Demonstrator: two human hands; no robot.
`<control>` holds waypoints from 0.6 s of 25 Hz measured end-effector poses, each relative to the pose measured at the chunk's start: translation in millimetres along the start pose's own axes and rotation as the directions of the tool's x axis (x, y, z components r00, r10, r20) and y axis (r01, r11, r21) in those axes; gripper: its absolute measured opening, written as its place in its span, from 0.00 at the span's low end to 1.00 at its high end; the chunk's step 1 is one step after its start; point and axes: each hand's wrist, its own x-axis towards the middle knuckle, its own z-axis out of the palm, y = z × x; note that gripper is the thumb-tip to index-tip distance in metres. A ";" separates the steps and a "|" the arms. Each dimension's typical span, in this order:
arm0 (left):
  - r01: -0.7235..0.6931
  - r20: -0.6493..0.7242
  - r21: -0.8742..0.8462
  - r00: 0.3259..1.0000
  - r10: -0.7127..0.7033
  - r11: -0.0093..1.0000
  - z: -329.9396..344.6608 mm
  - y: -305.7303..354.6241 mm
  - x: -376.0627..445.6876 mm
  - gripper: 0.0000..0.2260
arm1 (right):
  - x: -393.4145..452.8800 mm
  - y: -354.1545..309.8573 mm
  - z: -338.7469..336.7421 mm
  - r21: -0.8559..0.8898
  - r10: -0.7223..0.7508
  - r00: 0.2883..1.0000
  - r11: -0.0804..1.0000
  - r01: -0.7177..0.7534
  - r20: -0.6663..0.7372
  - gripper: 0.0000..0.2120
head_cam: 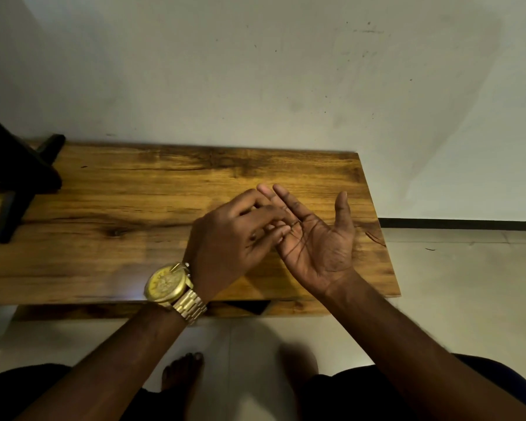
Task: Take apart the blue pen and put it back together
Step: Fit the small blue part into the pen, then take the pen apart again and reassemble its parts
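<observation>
**Hands meet over table; pen not identifiable**

Left fingertips curled down and pinched together, pressing into the base of the right fingers. A thin dark sliver shows at the contact point; too small to say what it is, or whether the left hand has hold of it. Right hand palm-up, fingers extended and together, thumb spread well out to the side; nothing clasped in it. The left hand covers part of the right fingers, so anything lying there is hidden. No blue pen can be made out in this view.

Gold watch on the left wrist. Both hands are above the right half of a wooden table, whose far edge meets a pale wall. A dark chair overlaps the table's left end. Bare foot on the pale floor below, between dark-clad knees.
</observation>
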 end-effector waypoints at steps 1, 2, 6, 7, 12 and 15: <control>-0.029 0.049 0.050 0.998 0.026 0.998 0.6 3.2 0.8 0.09 | -1.3 1.6 0.4 -0.017 0.018 1.000 1.000 -0.018 -0.002 0.51; -0.054 0.085 0.091 0.995 0.046 0.994 -0.5 3.9 1.4 0.09 | -1.8 2.7 1.1 -0.031 0.034 0.999 0.999 -0.034 -0.001 0.51; -0.141 0.164 0.169 0.980 0.113 0.975 -4.9 0.7 3.1 0.10 | -1.9 4.0 3.0 -0.118 0.090 0.996 0.989 -0.091 -0.016 0.51; -0.162 0.180 0.170 0.975 0.131 0.972 -5.5 0.3 2.9 0.10 | -1.9 5.1 3.5 -0.131 0.104 0.994 0.986 -0.107 -0.024 0.50; -0.347 0.227 0.190 0.926 0.303 0.919 -12.5 -10.3 3.0 0.09 | -3.9 7.5 6.4 -0.141 0.179 0.983 0.973 -0.181 -0.030 0.48; -0.428 0.259 0.213 0.892 0.372 0.878 -11.1 -13.5 2.5 0.10 | -5.5 6.4 8.2 -0.156 0.212 0.977 0.965 -0.212 -0.016 0.47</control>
